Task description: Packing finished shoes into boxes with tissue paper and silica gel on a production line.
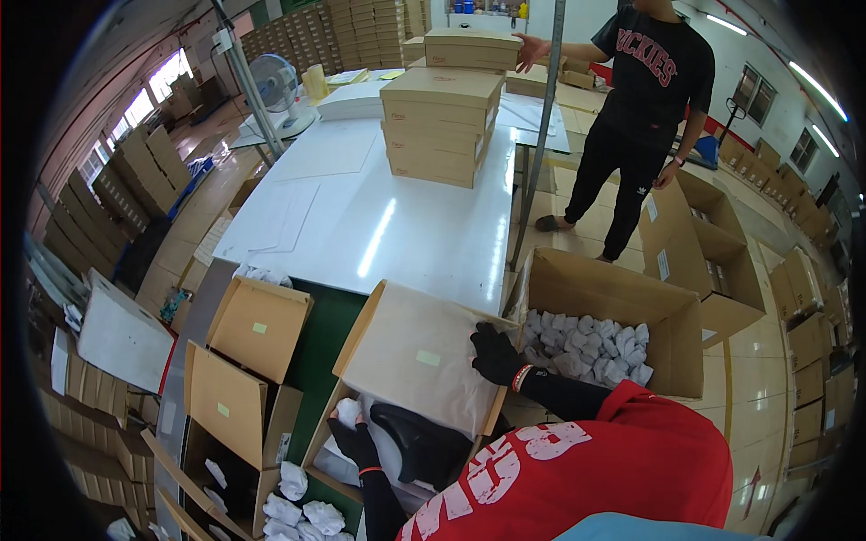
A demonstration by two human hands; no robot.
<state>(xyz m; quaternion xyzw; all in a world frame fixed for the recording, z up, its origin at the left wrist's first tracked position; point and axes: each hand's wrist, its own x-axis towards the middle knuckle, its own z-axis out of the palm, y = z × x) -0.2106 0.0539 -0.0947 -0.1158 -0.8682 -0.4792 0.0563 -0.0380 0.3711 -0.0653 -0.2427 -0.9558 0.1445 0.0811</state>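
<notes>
A cardboard shoe box (317, 435) lies before me with its lid (363, 325) raised on the far side. White tissue paper (410, 338) with a pale green sticker covers the lid's inside. In the box, a black shoe (419, 442) rests on white paper. My left hand (354, 442), in a black glove with bare fingertips, is closed on a wad of white paper (346, 412) at the box's left side, beside the shoe. My right hand (496, 354), also black-gloved, lies with fingers stretched out on the lid's right edge and the tissue.
A carton (622, 298) of white paper wads stands at right. Open shoe boxes (257, 329) and more paper wads (293, 481) are at left. Stacked closed boxes (437, 135) stand on the white table (347, 212). Another person (645, 99) touches the top box, beyond a metal post (539, 153).
</notes>
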